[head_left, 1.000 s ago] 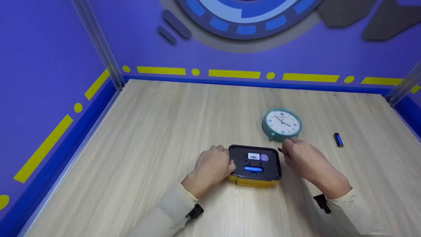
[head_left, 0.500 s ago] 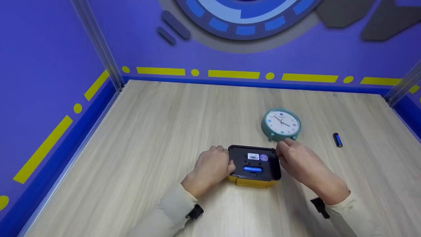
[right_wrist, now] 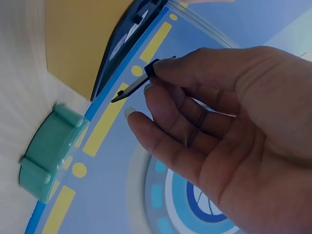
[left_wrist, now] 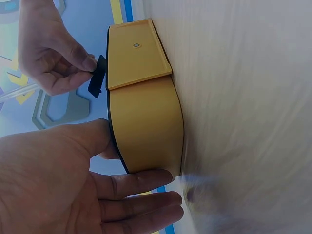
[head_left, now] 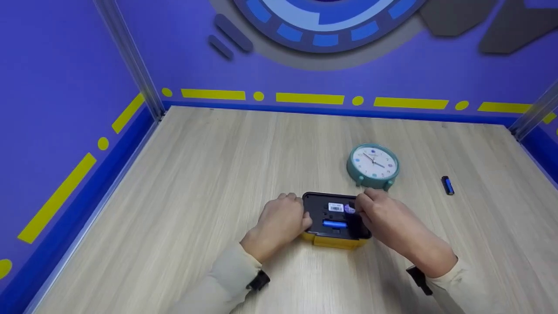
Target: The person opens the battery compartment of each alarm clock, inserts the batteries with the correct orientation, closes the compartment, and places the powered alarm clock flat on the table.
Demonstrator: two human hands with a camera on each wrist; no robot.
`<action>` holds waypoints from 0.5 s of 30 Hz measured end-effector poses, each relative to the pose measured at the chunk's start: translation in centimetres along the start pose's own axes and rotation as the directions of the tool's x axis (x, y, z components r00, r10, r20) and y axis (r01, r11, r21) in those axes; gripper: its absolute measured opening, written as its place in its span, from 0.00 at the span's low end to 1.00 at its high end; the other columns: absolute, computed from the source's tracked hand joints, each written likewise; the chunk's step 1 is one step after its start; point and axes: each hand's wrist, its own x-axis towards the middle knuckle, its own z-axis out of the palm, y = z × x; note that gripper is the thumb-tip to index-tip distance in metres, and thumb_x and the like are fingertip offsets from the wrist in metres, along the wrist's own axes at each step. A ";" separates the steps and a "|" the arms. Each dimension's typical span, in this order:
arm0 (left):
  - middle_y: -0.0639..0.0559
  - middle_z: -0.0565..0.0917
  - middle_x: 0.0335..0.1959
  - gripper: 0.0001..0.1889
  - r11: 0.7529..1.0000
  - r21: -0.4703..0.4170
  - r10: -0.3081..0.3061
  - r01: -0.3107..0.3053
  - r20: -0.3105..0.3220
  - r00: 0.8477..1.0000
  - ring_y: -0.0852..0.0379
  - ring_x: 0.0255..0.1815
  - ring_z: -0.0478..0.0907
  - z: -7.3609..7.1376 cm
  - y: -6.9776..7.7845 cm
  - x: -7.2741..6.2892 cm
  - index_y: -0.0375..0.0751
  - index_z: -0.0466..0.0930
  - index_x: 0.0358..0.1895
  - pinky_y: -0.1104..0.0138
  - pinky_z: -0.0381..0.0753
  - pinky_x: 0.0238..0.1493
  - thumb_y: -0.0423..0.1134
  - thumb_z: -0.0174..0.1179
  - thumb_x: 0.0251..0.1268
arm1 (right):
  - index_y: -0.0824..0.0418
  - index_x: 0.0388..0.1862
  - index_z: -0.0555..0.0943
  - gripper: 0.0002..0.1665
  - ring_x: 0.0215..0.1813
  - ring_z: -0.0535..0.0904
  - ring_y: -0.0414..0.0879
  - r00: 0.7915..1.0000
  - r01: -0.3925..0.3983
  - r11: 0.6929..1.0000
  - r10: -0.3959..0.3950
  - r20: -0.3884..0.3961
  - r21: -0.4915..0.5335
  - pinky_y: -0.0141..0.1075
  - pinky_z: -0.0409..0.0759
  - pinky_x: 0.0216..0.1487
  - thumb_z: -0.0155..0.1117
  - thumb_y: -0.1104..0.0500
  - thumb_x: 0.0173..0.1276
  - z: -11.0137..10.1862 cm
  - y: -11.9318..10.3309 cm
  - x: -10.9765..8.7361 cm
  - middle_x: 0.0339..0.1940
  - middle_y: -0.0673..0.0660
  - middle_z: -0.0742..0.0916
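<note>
A yellow clock (head_left: 320,213) lies face down on the table, its black back upward. One blue battery (head_left: 335,224) sits in the open compartment in that back. My left hand (head_left: 279,220) holds the clock's left side, thumb at the back's rim and fingers along the yellow wall (left_wrist: 146,122). Between thumb and fingertips, my right hand (head_left: 390,220) pinches a small black battery cover (left_wrist: 98,77). The cover is tilted and held just above the back's right part, apart from the compartment. In the right wrist view the cover (right_wrist: 131,89) appears edge-on.
Behind the right hand a teal round clock (head_left: 373,163) lies face up. Farther right is a loose blue-and-black battery (head_left: 447,185). A blue printed wall (head_left: 305,78) closes the table's back, and another panel (head_left: 61,109) stands along its left side.
My right hand has moved left with the battery cover, from beside the yellow clock to over its back. The left hand and the clock have stayed in place.
</note>
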 end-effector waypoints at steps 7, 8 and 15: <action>0.46 0.83 0.31 0.16 1.000 0.017 0.013 -0.012 -0.014 1.000 0.49 0.33 0.80 0.1 -0.1 -0.1 0.33 0.87 0.36 0.58 0.85 0.34 0.45 0.62 0.73 | 0.59 0.34 0.80 0.13 0.36 0.76 0.46 0.999 0.053 0.999 -0.053 -0.009 0.005 0.40 0.83 0.34 0.75 0.73 0.65 0.2 -0.4 0.0 0.33 0.51 0.77; 0.47 0.83 0.31 0.15 1.000 0.018 0.016 -0.015 -0.016 1.000 0.50 0.32 0.80 0.1 -0.1 -0.1 0.33 0.87 0.36 0.58 0.85 0.33 0.44 0.62 0.72 | 0.59 0.34 0.80 0.12 0.35 0.76 0.46 0.998 0.059 0.998 -0.059 -0.008 0.007 0.40 0.83 0.34 0.75 0.73 0.65 0.2 -0.5 0.0 0.33 0.51 0.77; 0.46 0.82 0.30 0.14 1.000 -0.011 0.016 -0.016 -0.018 1.000 0.48 0.32 0.80 0.1 -0.2 -0.1 0.33 0.86 0.35 0.57 0.84 0.33 0.43 0.61 0.71 | 0.59 0.35 0.81 0.11 0.33 0.75 0.44 0.994 0.111 0.994 -0.111 0.004 0.014 0.39 0.84 0.34 0.74 0.72 0.66 0.7 -0.8 0.1 0.33 0.51 0.78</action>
